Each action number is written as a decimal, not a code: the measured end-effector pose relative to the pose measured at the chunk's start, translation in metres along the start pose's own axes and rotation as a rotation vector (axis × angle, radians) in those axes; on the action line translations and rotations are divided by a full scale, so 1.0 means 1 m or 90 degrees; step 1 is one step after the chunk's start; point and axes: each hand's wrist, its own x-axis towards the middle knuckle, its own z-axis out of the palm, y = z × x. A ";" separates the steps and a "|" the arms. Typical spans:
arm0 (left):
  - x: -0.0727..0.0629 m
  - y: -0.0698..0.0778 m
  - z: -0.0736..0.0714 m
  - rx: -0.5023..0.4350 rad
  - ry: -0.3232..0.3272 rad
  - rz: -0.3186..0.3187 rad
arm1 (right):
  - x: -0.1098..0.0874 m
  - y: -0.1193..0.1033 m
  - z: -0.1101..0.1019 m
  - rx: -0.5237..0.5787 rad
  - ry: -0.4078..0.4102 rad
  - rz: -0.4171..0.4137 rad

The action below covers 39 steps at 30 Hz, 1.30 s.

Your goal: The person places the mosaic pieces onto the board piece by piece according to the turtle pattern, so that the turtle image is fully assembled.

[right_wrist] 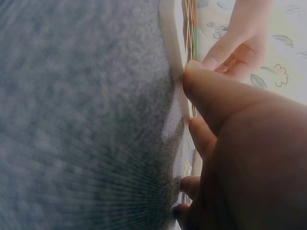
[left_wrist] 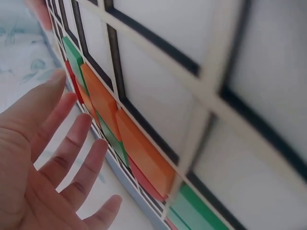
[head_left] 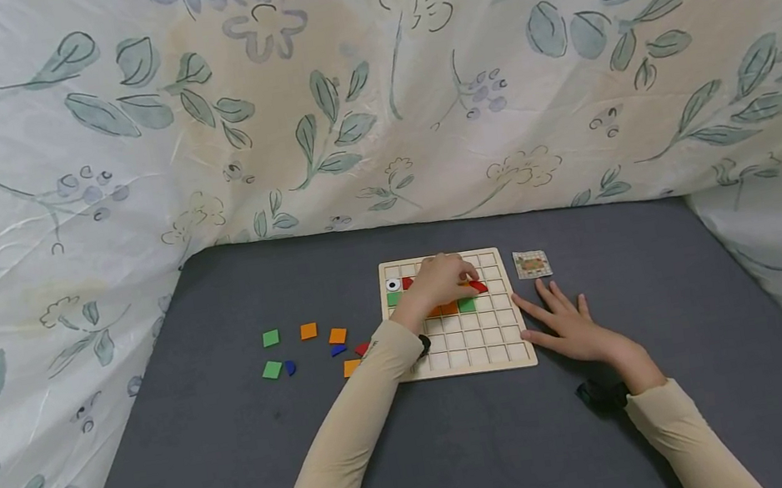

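My left hand reaches over a pale gridded wooden board. Its thumb and fingertips are right at a red tile in the upper right part of the grid. In the left wrist view the fingers are slightly bent and apart, with the thumb tip beside the red tile. Close by lie orange tiles and a green tile. My right hand rests with spread fingers at the board's right side; in the right wrist view its thumb touches the board's edge.
Loose green, orange and blue tiles lie left of the board. A small patterned card is beside its upper right corner. A white round piece with a black dot sits in the grid's left column. Floral cloth hangs behind the dark table.
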 end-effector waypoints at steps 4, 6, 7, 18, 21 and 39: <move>0.004 0.003 0.003 0.010 -0.006 -0.002 | -0.001 0.001 0.000 0.002 0.001 -0.003; 0.005 0.004 0.004 0.008 -0.009 -0.004 | -0.001 0.001 0.001 0.006 0.002 -0.005; 0.005 0.004 0.004 0.007 -0.010 -0.005 | -0.001 0.001 0.001 0.008 0.002 -0.006; 0.001 -0.001 0.002 -0.006 -0.010 -0.015 | 0.000 0.002 0.002 0.010 0.005 -0.007; -0.002 -0.001 -0.001 -0.005 -0.009 -0.014 | 0.000 0.002 0.001 0.005 0.004 -0.006; -0.048 -0.011 -0.014 -0.070 0.063 -0.039 | -0.001 0.001 0.000 -0.001 0.004 -0.005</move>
